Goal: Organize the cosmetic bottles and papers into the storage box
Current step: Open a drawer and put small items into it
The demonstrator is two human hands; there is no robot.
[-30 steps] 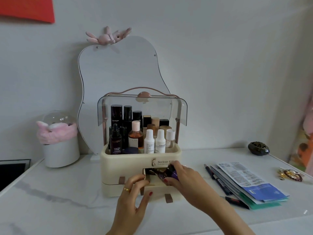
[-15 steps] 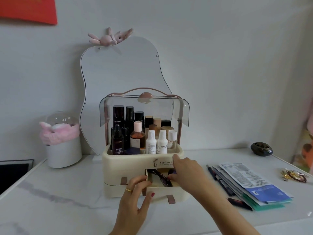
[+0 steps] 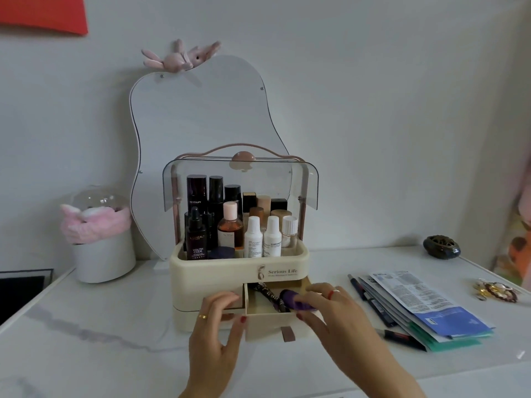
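Right hand [image 3: 324, 307] comes first: it reaches in from the lower right with the forearm angled toward the open drawer [image 3: 270, 326] of the storage box [image 3: 238, 270], and its thumb and fingertips pinch a purple cosmetic item [image 3: 293, 302] over the drawer's right half, palm turned down and wrist level with the drawer rim. To do this step well, I would judge that the item should be lowered lengthwise alongside the dark patterned tube [image 3: 268, 294] already lying in the drawer, and let go only once it sits below the rim, so nothing catches when the drawer slides shut. Left hand [image 3: 219, 320] stands just left of the drawer, thumb against the drawer's front left corner and fingers curled loosely over the box's lower front, which looks like a steadying hold; keeping it there should stop the drawer sliding while the other hand works. Above the drawer, the box's upper tray holds the cosmetic bottles [image 3: 238, 225] standing upright under the raised clear lid [image 3: 304, 185]. Right of the drawer, well apart on the white tabletop [image 3: 100, 334], the papers [image 3: 425, 305] lie in a fanned stack with pens [image 3: 370, 303] tucked along its left edge, so that part of the job looks still to be done. Behind the box a wavy mirror [image 3: 201, 124] leans at the wall.
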